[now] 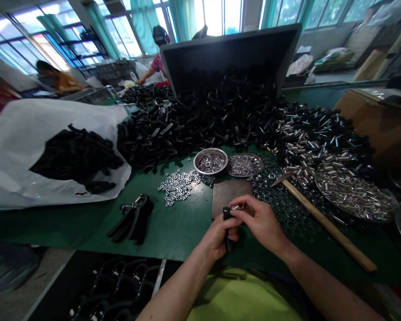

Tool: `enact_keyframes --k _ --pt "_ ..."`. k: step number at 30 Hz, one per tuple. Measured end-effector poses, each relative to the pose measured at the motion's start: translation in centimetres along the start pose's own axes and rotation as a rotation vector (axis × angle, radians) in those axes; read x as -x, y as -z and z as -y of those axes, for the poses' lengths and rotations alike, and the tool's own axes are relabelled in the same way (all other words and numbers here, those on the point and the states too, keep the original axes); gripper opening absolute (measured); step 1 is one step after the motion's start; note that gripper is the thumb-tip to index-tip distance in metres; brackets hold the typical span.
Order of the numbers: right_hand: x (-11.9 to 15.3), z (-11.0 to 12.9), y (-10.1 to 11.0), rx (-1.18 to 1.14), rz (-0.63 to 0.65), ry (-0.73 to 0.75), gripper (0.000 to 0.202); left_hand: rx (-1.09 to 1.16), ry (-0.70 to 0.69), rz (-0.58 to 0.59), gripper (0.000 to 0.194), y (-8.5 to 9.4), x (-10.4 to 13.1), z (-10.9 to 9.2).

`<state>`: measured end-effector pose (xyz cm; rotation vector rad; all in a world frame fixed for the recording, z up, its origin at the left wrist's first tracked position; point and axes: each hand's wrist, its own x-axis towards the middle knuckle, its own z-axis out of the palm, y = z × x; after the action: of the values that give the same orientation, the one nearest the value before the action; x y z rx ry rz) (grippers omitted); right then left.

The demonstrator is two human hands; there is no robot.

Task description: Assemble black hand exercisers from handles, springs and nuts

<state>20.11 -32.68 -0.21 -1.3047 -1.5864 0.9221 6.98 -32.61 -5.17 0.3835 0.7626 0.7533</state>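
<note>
My left hand [217,236] is wrapped round a black plastic handle [226,214], held upright at the near edge of a flat metal block [229,191]. Touching the handle's top from the right, my right hand [259,218] pinches a small metal spring [236,207] between thumb and forefinger. Beyond the block stand a steel bowl of small parts [210,161] and a round dish of metal bits [245,165]. Loose nuts [177,187] lie to the left, with an assembled black clamp [133,218] farther left.
A hammer [330,225] lies at the right beside rings and a tray of springs [357,191]. Black parts [220,111] heap up at the back before a dark bin [230,53]. A white bag [53,151] sits left. Two people work beyond.
</note>
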Motion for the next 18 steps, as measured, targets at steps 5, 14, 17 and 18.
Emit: enact_keyframes --k 5,14,17,18 --pt "0.2 -0.4 -0.3 0.026 -0.003 -0.034 0.010 -0.249 -0.063 -0.034 0.033 -0.3 0.5 0.2" --pt "-2.9 -7.7 3.5 0.485 0.066 -0.110 0.020 -0.500 0.112 0.221 0.042 0.4 2.0 -0.3" --pt "-3.9 -9.8 5.5 0.685 -0.066 -0.134 0.013 -0.464 0.052 0.211 0.036 0.7 2.0 -0.4" --pt "-4.0 -10.2 5.9 0.729 -0.074 -0.139 0.012 -0.461 0.009 0.174 0.035 0.7 1.9 -0.5"
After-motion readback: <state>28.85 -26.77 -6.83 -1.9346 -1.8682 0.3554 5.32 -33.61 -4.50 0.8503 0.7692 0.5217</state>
